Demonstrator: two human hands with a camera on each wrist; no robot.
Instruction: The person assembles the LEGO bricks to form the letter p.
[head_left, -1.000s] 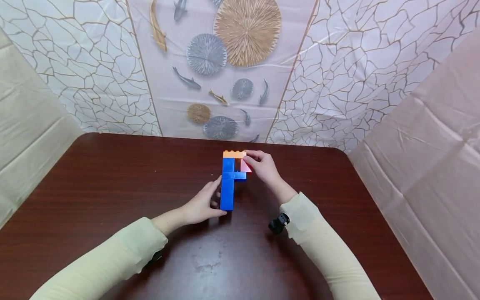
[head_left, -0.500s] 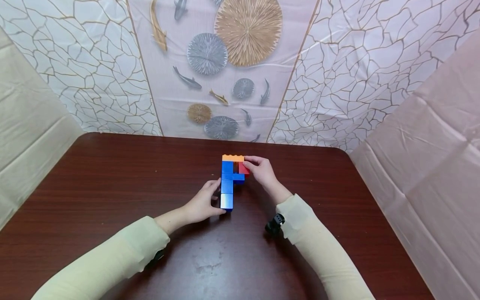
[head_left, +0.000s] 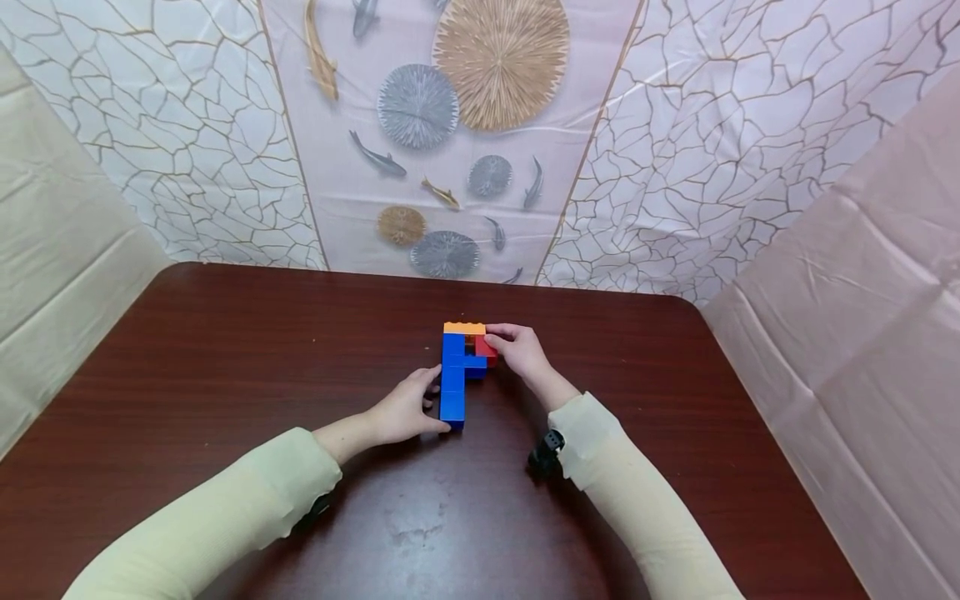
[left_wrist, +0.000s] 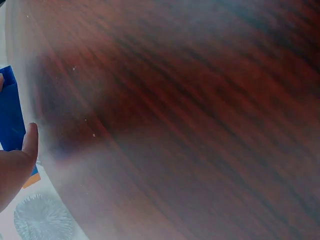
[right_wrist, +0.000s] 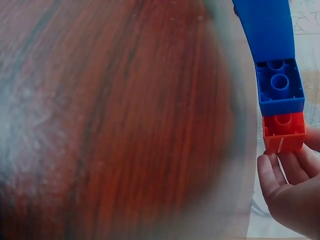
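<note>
A structure of toy building bricks is held between both hands near the middle of the head view. Its column is of blue bricks (head_left: 453, 379), with a short blue arm at the right and an orange brick (head_left: 464, 328) across the top. A red brick (head_left: 491, 353) sits at the upper right, below the orange one. My left hand (head_left: 401, 411) grips the lower column from the left, thumb at its bottom end. With thumb and fingers my right hand (head_left: 523, 352) holds the red brick's side. Hollow undersides of a blue brick (right_wrist: 279, 95) and the red brick show in the right wrist view.
The dark brown wooden table (head_left: 300, 333) spreads around both hands. Behind it hangs a patterned cloth (head_left: 416, 108), and plain pale cloth (head_left: 862, 292) borders the right side. A black wrist camera (head_left: 546, 455) sits below the right sleeve (head_left: 622, 467).
The brick structure, with both hands still on it, has moved down in the head view, its top more than its bottom, so it looks shorter. My right hand has come down with it.
</note>
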